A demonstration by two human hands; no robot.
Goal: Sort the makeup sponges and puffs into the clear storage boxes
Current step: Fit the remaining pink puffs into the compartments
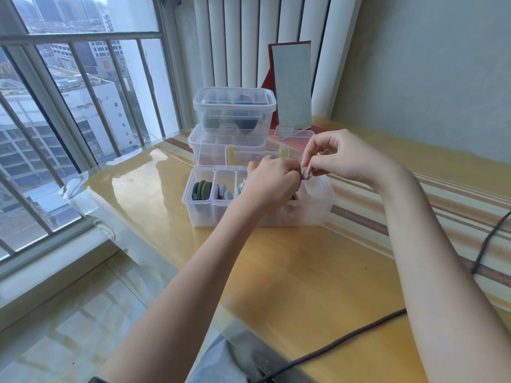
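We are in a high-rise home, at a glass-topped wooden table (276, 272) beside a barred window (69, 120) overlooking city buildings, with a white radiator (235, 42), tiled floor (69, 327) and standing mirror (291, 87).

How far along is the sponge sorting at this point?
Well along. The near box has dark green puffs in its left slot and pastel ones in the next. A closed box behind holds dark sponges. In hand: the right hand pinches a small piece over the near box; the left hand reaches into it. No loose sponges show on the table.
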